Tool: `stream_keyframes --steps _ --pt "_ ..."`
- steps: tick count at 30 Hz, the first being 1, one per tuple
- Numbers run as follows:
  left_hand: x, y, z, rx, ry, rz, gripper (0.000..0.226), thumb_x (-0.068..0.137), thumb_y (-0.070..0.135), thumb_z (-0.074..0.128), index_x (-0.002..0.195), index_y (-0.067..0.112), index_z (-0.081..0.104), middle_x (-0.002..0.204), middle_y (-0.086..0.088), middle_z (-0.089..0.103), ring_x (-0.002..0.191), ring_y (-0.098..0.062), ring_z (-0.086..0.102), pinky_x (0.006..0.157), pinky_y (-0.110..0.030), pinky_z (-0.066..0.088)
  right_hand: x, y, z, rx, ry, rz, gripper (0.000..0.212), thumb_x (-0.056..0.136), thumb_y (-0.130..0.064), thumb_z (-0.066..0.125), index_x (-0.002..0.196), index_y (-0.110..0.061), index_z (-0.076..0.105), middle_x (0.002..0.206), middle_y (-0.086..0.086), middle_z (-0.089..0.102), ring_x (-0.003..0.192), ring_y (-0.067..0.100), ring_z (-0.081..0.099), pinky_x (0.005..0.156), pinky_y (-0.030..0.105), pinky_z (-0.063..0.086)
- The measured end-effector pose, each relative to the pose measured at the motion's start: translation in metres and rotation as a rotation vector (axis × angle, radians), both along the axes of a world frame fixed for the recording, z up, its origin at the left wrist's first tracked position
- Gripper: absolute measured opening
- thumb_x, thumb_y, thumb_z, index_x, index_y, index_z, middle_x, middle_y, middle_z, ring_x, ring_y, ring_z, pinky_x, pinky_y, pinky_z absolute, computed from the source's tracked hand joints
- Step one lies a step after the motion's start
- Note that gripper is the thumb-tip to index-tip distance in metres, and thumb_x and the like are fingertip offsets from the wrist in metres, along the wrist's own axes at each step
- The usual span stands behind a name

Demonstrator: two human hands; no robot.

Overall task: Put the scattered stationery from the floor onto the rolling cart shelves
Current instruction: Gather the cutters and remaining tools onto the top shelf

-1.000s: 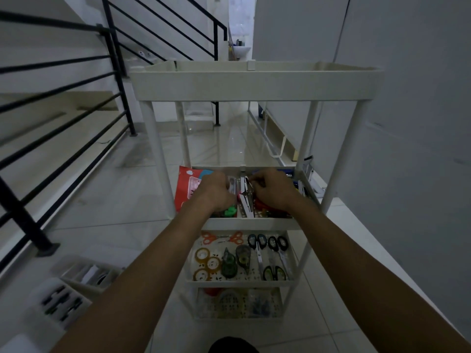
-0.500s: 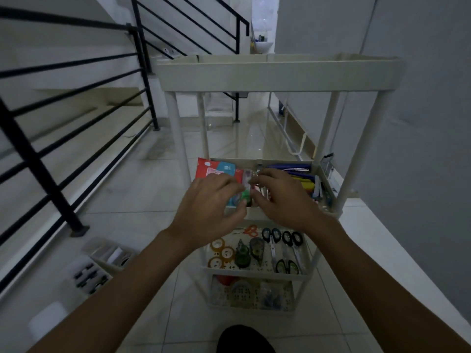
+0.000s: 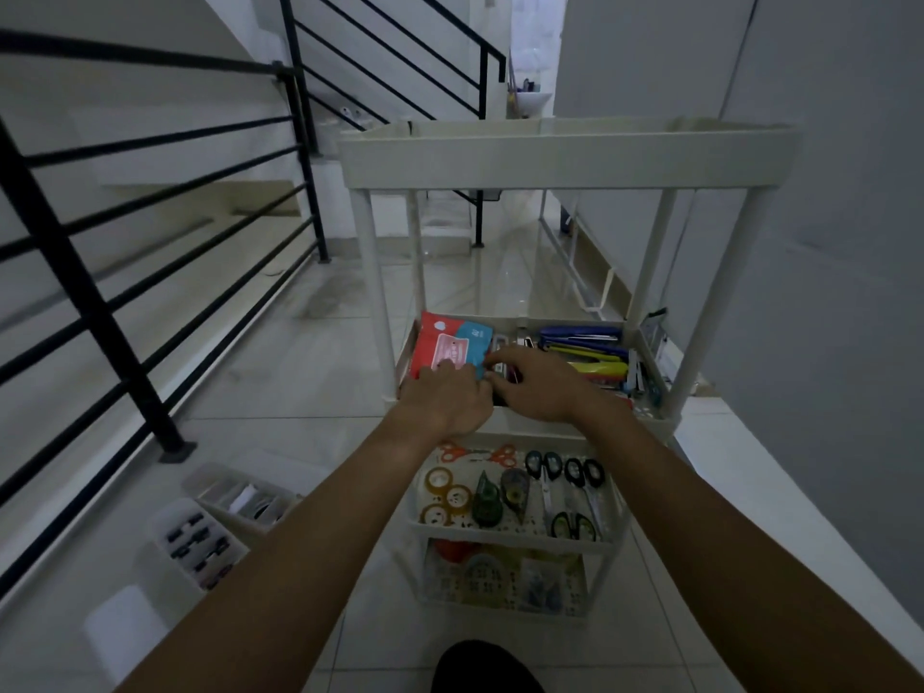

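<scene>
The white rolling cart [image 3: 565, 157] stands in front of me, its top shelf seen only by its rim. On the second shelf lie a red and blue packet [image 3: 450, 347] at the left and blue and yellow staplers [image 3: 582, 342] at the right. My left hand [image 3: 447, 400] and my right hand [image 3: 537, 387] meet over this shelf's middle, fingertips together beside the packet's corner. Their fingertips hide what is between them. The third shelf holds tape rolls [image 3: 445, 495], tape dispensers [image 3: 487, 502] and scissors [image 3: 575, 485].
Two clear plastic organiser boxes [image 3: 240, 500] [image 3: 195, 547] with small items and a white lid [image 3: 125, 627] lie on the tiled floor to the left. A black stair railing [image 3: 90, 302] runs along the left, a grey wall [image 3: 825, 292] close on the right.
Both hands have dropped from above the shelf's front edge down into the second shelf beside the packet. The small green and white item seen between the fingers is no longer visible.
</scene>
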State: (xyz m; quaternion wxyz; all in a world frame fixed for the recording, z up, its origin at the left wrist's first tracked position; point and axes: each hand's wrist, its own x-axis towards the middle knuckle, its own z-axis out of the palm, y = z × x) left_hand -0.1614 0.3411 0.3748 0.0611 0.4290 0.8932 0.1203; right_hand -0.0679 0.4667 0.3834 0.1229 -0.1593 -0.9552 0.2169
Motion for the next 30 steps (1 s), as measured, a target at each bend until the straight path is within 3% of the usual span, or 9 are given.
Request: stream_keyframes --steps 4,8,13,16,19,22,25,28,30 --pt "-0.009 -0.003 0.003 0.021 -0.038 -0.031 0.037 0.100 0.039 0.035 0.116 0.015 0.057 0.117 -0.011 0.062 0.100 -0.025 0.059 0.091 -0.047 0.051 -0.002 0.000 -0.003 0.005 0.025 -0.009 0.036 0.098 -0.037 0.051 0.130 -0.023 0.059 0.123 0.003 0.063 0.092 0.013 0.056 0.077 0.025 0.041" --pt "-0.006 -0.004 0.007 0.063 -0.022 -0.035 0.037 0.099 0.030 0.047 0.131 0.012 0.052 0.130 -0.012 0.056 0.114 -0.028 0.055 0.096 -0.046 0.049 -0.003 0.002 -0.006 0.016 0.041 -0.020 0.035 0.098 -0.037 0.050 0.128 -0.022 0.060 0.115 0.002 0.063 0.084 0.009 0.052 0.069 0.025 0.039" --pt "-0.029 0.021 0.014 -0.010 0.202 -0.051 0.057 0.089 0.042 0.058 0.140 0.022 0.044 0.142 -0.014 0.046 0.128 -0.033 0.042 0.108 -0.046 0.035 -0.005 0.003 -0.010 0.019 0.077 -0.026 0.029 0.098 -0.027 0.046 0.119 -0.024 0.065 0.114 0.004 0.067 0.088 0.016 0.058 0.073 0.028 0.046" --pt "-0.038 0.035 0.018 -0.008 0.122 -0.142 0.064 0.085 0.032 0.065 0.144 0.032 0.042 0.148 -0.010 0.041 0.133 -0.032 0.040 0.108 -0.047 0.037 -0.003 0.003 -0.010 0.009 0.086 -0.025 0.028 0.097 -0.022 0.046 0.116 -0.026 0.067 0.114 0.005 0.066 0.088 0.020 0.058 0.073 0.027 0.044" --pt "-0.043 0.039 0.013 0.036 0.022 -0.157 0.056 0.092 0.031 0.062 0.144 0.034 0.043 0.146 -0.009 0.047 0.129 -0.027 0.048 0.106 -0.044 0.042 0.000 0.002 -0.007 -0.017 0.096 -0.046 0.030 0.097 -0.020 0.047 0.119 -0.022 0.067 0.119 0.003 0.065 0.094 0.017 0.057 0.073 0.021 0.037" --pt "-0.050 0.038 0.011 0.062 -0.041 -0.108 0.056 0.091 0.039 0.063 0.143 0.024 0.047 0.146 -0.009 0.049 0.128 -0.025 0.050 0.107 -0.038 0.041 0.004 0.000 -0.004 -0.047 0.106 -0.073 0.029 0.097 -0.020 0.048 0.117 -0.022 0.068 0.100 -0.001 0.067 0.072 0.007 0.051 0.056 0.017 0.033" --pt "-0.055 0.036 0.016 0.022 -0.035 -0.069 0.063 0.088 0.047 0.065 0.142 0.020 0.047 0.146 -0.007 0.047 0.127 -0.024 0.049 0.102 -0.033 0.041 0.006 -0.001 -0.003 -0.069 0.128 -0.077 0.027 0.097 -0.019 0.048 0.114 -0.020 0.069 0.077 -0.012 0.057 0.059 -0.002 0.042 0.046 0.010 0.032" --pt "-0.054 0.038 0.022 0.015 -0.066 -0.043 0.062 0.088 0.038 0.068 0.143 0.019 0.045 0.146 -0.008 0.044 0.129 -0.025 0.047 0.101 -0.032 0.039 0.007 -0.003 0.001 -0.062 0.123 -0.065 0.027 0.097 -0.018 0.048 0.115 -0.017 0.069 0.102 0.003 0.067 0.069 -0.001 0.048 0.057 0.008 0.034" --pt "-0.052 0.040 0.022 0.011 -0.066 -0.035 0.063 0.087 0.033 0.071 0.142 0.020 0.045 0.145 -0.008 0.045 0.129 -0.025 0.046 0.103 -0.034 0.039 0.007 -0.005 0.003 -0.077 0.114 -0.055 0.028 0.097 -0.017 0.049 0.117 -0.015 0.068 0.115 0.006 0.067 0.088 0.010 0.057 0.073 0.021 0.047"
